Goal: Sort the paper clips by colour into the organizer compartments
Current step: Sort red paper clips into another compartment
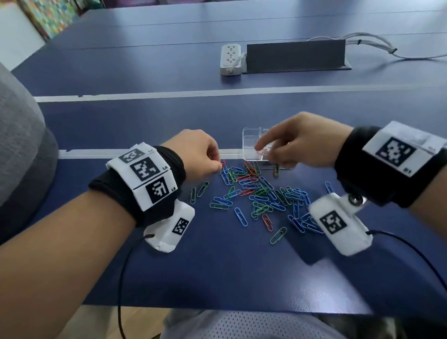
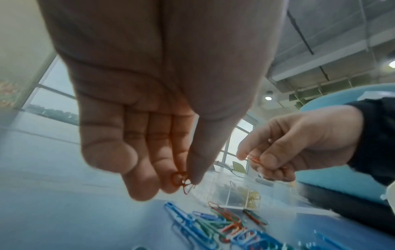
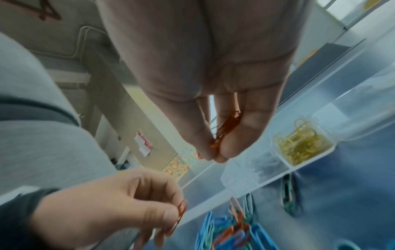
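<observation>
A loose pile of blue, green and red paper clips (image 1: 258, 193) lies on the blue table. Behind it stands a clear organizer (image 1: 249, 135); one of its compartments holds yellow clips (image 3: 299, 145). My left hand (image 1: 218, 165) hovers at the pile's far left edge, its thumb and fingers pinching a red clip (image 2: 181, 181). My right hand (image 1: 261, 149) is above the organizer's front and grips a small bunch of red clips (image 3: 226, 128) between thumb and fingers. The organizer's right part is hidden behind that hand in the head view.
A white power strip (image 1: 230, 58) and a dark raised cable flap (image 1: 295, 56) with grey cables (image 1: 377, 44) sit far back on the table. White strips cross the tabletop. A grey upholstered shape (image 1: 14, 151) stands at the left. The table's front edge is near my lap.
</observation>
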`<state>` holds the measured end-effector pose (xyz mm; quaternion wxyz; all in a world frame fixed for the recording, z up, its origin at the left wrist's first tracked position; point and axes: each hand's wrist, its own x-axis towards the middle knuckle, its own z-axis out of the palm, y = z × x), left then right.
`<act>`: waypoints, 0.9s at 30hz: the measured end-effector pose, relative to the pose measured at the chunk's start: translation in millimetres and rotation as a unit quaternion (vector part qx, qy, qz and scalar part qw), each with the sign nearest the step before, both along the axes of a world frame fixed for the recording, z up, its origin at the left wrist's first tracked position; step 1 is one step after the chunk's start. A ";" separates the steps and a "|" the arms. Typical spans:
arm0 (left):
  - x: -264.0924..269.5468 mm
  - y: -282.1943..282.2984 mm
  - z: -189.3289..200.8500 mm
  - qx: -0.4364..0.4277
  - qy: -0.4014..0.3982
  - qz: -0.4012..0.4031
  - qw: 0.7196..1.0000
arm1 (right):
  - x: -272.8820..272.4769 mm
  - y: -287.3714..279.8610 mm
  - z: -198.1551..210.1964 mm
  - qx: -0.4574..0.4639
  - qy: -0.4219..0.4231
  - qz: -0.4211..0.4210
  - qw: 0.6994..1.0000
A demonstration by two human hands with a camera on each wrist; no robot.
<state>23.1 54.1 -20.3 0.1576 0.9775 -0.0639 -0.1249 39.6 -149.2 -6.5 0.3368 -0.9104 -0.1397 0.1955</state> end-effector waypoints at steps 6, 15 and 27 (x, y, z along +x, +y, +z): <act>13.6 -7.6 6.5 -0.105 0.013 0.024 0.994 | 31.3 1.4 4.0 0.024 0.018 -0.100 0.995; 52.5 -53.4 16.2 -0.089 -0.058 0.003 0.994 | 67.1 21.1 6.9 -0.219 -0.053 -0.069 0.972; 69.2 -71.0 10.5 -0.135 -0.070 0.022 0.988 | 64.9 26.8 20.7 -0.096 0.005 -0.118 0.988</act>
